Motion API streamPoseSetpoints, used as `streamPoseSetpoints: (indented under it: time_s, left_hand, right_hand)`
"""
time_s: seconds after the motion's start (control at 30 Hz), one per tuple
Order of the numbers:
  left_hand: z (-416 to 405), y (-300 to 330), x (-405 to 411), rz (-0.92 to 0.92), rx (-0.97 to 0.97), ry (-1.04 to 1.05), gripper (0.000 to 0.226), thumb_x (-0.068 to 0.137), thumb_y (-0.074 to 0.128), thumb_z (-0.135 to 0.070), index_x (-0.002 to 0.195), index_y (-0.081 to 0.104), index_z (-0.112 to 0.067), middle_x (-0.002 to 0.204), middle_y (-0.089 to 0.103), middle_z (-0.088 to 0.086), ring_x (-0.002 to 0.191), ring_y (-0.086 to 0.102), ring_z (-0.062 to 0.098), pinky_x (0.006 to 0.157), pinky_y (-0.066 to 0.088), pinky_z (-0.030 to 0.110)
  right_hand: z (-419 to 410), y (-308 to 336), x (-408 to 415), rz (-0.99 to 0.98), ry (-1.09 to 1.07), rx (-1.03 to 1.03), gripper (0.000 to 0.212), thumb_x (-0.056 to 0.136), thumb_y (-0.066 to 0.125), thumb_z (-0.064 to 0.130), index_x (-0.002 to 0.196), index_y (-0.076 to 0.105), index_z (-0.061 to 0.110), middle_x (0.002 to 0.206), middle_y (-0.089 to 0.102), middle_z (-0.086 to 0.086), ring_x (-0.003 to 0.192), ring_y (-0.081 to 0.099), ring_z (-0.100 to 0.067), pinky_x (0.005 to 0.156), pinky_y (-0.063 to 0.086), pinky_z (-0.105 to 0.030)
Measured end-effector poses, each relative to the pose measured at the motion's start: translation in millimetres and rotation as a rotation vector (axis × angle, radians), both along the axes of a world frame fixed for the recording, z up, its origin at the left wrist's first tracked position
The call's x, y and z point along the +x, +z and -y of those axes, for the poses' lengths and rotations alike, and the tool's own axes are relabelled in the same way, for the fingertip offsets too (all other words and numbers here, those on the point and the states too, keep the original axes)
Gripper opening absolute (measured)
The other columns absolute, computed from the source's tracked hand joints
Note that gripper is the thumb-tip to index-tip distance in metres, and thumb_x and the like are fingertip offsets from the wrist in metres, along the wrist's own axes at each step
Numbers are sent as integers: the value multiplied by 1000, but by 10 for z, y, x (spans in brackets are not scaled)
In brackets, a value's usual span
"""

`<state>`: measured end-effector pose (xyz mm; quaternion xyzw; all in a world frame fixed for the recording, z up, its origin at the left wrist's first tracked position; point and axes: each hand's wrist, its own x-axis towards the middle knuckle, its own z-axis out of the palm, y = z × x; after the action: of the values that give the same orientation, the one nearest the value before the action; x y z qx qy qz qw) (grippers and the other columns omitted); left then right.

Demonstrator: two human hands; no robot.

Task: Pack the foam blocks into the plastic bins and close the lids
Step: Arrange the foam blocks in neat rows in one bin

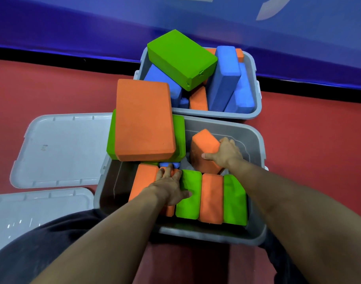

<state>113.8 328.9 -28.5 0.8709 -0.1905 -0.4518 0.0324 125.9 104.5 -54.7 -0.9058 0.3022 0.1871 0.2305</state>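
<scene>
**Blocks going into the near bin**

The right hand (226, 153) is gripping a tilted orange block (204, 148) inside the near bin (255, 140), fingers curled around it. The left hand (171, 185) is resting with fingers released on the upright row of blocks (211, 197).

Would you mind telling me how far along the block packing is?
Done: a row of blocks stands on edge in the near bin. In hand: the right hand grips an orange block inside that bin, while the left hand rests on the row. Left: two stacked blocks sit on its rim, the far bin is overfilled, and both lids lie on the floor.
</scene>
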Motion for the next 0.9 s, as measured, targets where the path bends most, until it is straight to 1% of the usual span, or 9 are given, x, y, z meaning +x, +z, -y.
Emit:
streamPoseSetpoints:
  time_s: [0.13,0.27,0.33,0.43,0.53,0.6,0.73,0.83,0.9]
  left_hand:
    - [29,-58,-6,-4,15,2,97,91,51,-69,162,-3,-29,166,-26,7,152,-24,36,124,9,57]
    - [-4,-220,20,-6,33,-28,96,88,51,-73,160,-3,-39,164,-30,8,149,-30,38,122,9,62]
    - [-34,-318,27,-2,57,-71,97,86,50,-75,159,-5,-42,163,-32,8,148,-33,38,121,8,64]
    - [-45,-407,53,-3,83,-105,97,86,49,-76,159,-5,-42,162,-32,12,147,-34,38,121,8,65]
    - [-23,-411,84,-7,108,-137,99,85,47,-78,159,-6,-40,164,-27,16,147,-34,40,121,7,65]
    - [9,-353,96,1,117,-160,99,87,46,-77,160,-6,-37,165,-22,18,148,-31,40,122,2,63]
    - [92,-88,71,29,103,-164,89,95,44,-69,163,3,-29,167,-11,19,152,-21,39,124,-7,54]
    - [160,100,56,85,13,-157,80,99,44,-63,162,16,-22,168,12,17,157,-4,29,125,3,48]
    - [216,220,46,93,-54,-86,81,98,49,-59,162,17,-21,167,17,17,156,8,28,125,15,42]
  right_hand:
    - [1,-4,52,-58,-34,12,90,68,81,68,133,54,14,141,44,-16,129,48,-37,103,44,-41]
    - [46,2,62,-47,-78,88,81,66,84,65,124,58,14,128,61,-13,115,60,-33,83,48,-37]
    - [48,34,47,-44,-84,115,75,66,85,63,117,59,15,118,66,-10,106,63,-32,79,48,-36]
    - [71,129,60,-17,-85,154,70,63,87,62,108,61,15,111,68,-4,99,63,-28,85,52,-37]
    - [123,324,118,34,-75,209,59,63,89,58,95,60,18,107,69,-4,101,65,-28,94,53,-43]
    - [147,474,106,67,-93,245,56,63,89,57,90,61,17,104,70,-6,97,67,-27,90,55,-42]
    - [181,635,-42,117,-143,293,57,68,90,51,99,65,10,102,70,-8,93,67,-26,76,50,-34]
    - [153,782,-138,187,-166,289,58,67,88,57,93,68,9,97,72,-8,88,68,-26,71,50,-34]
    - [131,893,-168,236,-189,305,57,68,84,61,92,71,12,93,73,-6,87,69,-25,63,47,-33]
